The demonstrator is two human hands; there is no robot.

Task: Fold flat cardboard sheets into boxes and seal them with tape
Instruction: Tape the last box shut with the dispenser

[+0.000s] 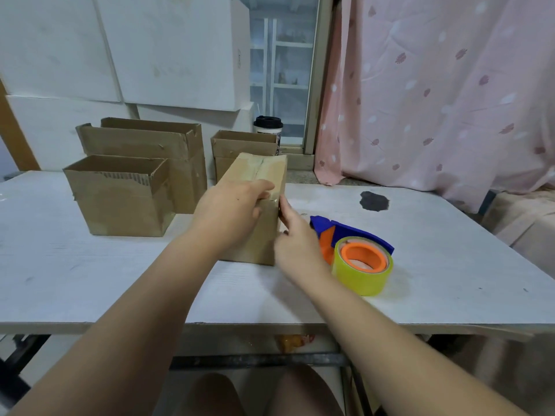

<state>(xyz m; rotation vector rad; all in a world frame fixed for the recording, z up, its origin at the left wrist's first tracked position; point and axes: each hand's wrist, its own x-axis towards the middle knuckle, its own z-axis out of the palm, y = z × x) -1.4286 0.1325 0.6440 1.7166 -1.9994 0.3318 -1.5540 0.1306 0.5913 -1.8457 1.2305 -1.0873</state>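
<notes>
A closed cardboard box with a taped seam along its top stands in the middle of the white table. My left hand lies over the box's near top edge, fingers bent over the corner. My right hand presses straight fingers against the box's right side near the tape end. A blue and orange tape dispenser with a yellowish clear roll lies on the table just right of my right hand, with neither hand on it.
Three open-topped cardboard boxes stand behind: one at the left front, a larger one behind it, a small one at the back centre. A lidded cup stands by the window. A dark patch marks the table. Pink curtain at right.
</notes>
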